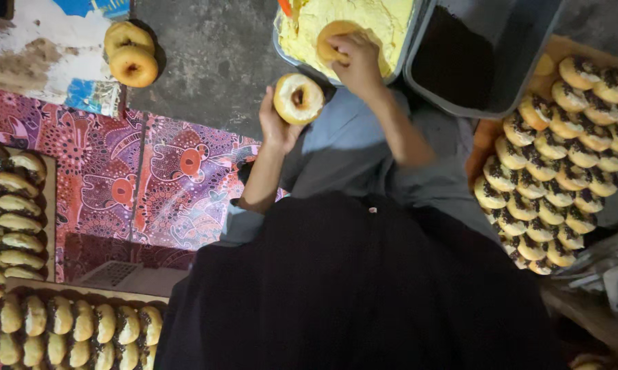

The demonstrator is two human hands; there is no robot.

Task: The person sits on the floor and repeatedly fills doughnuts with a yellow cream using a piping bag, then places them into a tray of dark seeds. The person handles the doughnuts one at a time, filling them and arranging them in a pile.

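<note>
Cream-topped doughnut (298,98) gripped in left hand (276,125) above lap, right hand (356,62) pressing plain doughnut (333,38) into yellow cream tub (398,58), beside dark sprinkle tub (521,62), at floor's far edge.

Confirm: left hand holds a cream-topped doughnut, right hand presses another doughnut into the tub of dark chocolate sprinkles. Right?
Not quite. In the head view the right hand presses its doughnut into the tub of yellow cream, not the tub of dark sprinkles beside it. The rest is right: the left hand holds a cream-topped doughnut.
</note>
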